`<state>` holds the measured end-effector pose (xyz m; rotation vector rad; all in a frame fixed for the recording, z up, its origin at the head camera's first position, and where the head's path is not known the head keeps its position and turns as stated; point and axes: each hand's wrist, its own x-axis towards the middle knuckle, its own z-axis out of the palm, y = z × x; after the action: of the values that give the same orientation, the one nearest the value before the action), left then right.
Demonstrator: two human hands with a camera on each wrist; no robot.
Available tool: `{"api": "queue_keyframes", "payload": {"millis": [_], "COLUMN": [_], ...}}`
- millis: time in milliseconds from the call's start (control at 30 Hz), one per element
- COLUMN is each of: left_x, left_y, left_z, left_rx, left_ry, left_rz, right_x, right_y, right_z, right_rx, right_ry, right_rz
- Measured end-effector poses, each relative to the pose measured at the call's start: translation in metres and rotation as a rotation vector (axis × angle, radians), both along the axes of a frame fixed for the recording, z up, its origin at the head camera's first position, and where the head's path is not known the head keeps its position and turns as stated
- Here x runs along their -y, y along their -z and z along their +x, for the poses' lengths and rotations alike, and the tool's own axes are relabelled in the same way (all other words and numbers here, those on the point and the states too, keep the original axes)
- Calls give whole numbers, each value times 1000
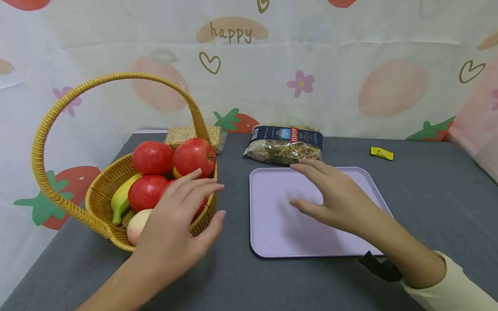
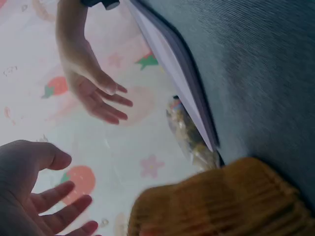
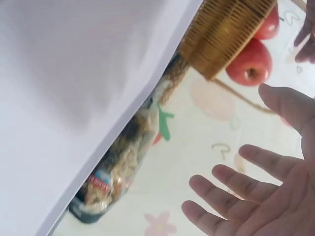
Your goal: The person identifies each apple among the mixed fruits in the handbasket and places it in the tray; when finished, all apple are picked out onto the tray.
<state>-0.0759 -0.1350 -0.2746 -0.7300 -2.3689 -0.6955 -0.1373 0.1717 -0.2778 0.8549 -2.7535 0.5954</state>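
My left hand [image 1: 177, 220] hovers in front of the right side of a wicker basket [image 1: 105, 177], fingers spread and nothing held. It hides part of the fruit. In the basket are several red apples [image 1: 152, 158], a banana [image 1: 123, 196] and a pale peach-like fruit [image 1: 138, 225]. My right hand [image 1: 338, 196] is above a lilac tray [image 1: 272, 233], its fingers extended and holding nothing; a shadow falls on the tray below it. In the right wrist view, the right hand [image 3: 275, 196] shows straight, parted fingers. The left wrist view shows the left hand [image 2: 34, 196] with loosely spread fingers.
Behind the tray lies a clear pasta bag [image 1: 285, 144] with a dark label. A packet of pale grains [image 1: 183, 134] sits behind the basket. A small yellow wrapped sweet [image 1: 381, 153] lies at the back right. A patterned curtain [image 1: 249, 77] hangs behind the grey table [image 1: 241, 280].
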Motion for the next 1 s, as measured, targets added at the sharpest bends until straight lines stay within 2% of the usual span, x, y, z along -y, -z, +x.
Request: {"api": "queue_keyframes", "payload": {"millis": [267,500,600,733,1000], "left_x": [26,47,56,66,82], "left_y": [-2,1,3,5,11], "left_z": [7,13,17,22,33], "left_rx": [-91,-187,-203,-188,-267], "left_ry": [-49,-103,-124,-166,-258], "left_rz": [84,139,167,190,261], "right_x": [32,59,68,81,105], "right_y": [1,3,4,4,6], "right_z": [-6,-10,-11,-13,-16], "right_rx": [-62,-101,-110,-111,-129], "right_ry": [-90,-174,-196,-221,-283], "right_rz": [-36,-36,-48,-57,-51]}}
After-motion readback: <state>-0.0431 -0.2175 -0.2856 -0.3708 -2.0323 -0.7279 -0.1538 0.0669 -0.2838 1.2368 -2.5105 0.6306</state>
